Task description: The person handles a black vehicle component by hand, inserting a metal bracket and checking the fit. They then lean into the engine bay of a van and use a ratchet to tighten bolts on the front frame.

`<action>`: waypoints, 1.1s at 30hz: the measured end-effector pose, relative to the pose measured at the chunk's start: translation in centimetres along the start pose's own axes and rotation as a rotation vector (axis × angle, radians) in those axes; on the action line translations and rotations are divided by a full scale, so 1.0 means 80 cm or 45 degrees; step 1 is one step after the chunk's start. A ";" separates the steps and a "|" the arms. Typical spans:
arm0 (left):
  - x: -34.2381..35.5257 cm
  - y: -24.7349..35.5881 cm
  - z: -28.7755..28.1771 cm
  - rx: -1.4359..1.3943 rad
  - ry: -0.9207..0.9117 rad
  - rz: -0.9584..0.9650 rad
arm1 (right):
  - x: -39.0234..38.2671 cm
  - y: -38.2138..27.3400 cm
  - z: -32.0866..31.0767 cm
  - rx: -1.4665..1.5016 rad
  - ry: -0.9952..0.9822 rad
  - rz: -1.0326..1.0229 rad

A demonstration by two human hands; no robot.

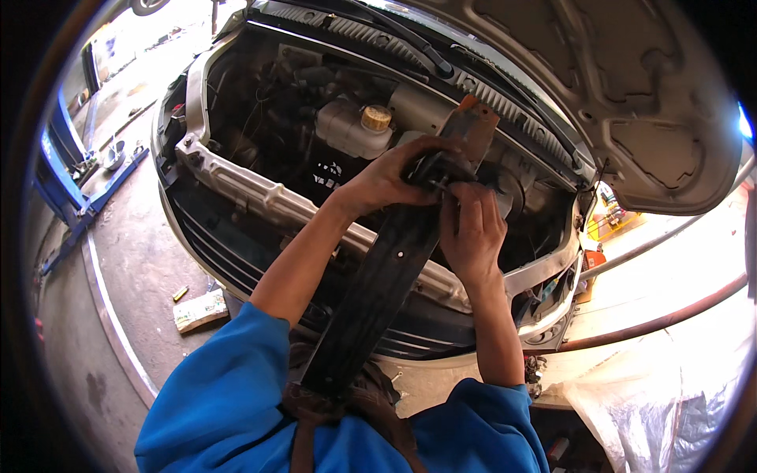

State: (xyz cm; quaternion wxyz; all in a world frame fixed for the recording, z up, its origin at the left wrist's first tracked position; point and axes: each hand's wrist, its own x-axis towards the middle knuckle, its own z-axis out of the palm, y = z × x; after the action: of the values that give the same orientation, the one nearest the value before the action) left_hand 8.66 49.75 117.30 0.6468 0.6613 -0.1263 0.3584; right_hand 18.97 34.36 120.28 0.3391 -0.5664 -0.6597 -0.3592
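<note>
A long dark metal bar (380, 288) slants from my waist up over the open engine bay, its far end a rusty reddish-brown plate (478, 126). Around a black part (441, 167) sitting on this bar, near the rusty end, my left hand (398, 175) is closed. My right hand (473, 225) is close beside it, fingers pinched at the part's near side on something small and thin that I cannot make out. The fingers partly hide the black part, so its full shape does not show.
Behind the bar is a pale plastic tank (347, 130) with a yellow cap. A silvery front crossmember (252, 183) spans the bay, under the raised hood (631, 94). A blue lift arm (110, 189) lies left; a box (200, 310) is on the floor; plastic sheeting (662, 410) hangs lower right.
</note>
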 end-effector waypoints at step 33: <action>-0.197 0.099 -0.137 0.683 1.083 -0.104 | 0.137 0.404 0.203 -0.532 0.075 0.646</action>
State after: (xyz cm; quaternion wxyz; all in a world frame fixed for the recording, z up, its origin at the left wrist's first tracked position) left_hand -10.98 54.41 112.29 0.4616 0.6042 0.2709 0.5903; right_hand 48.92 57.03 124.24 0.3132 -0.7594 -0.3995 -0.4069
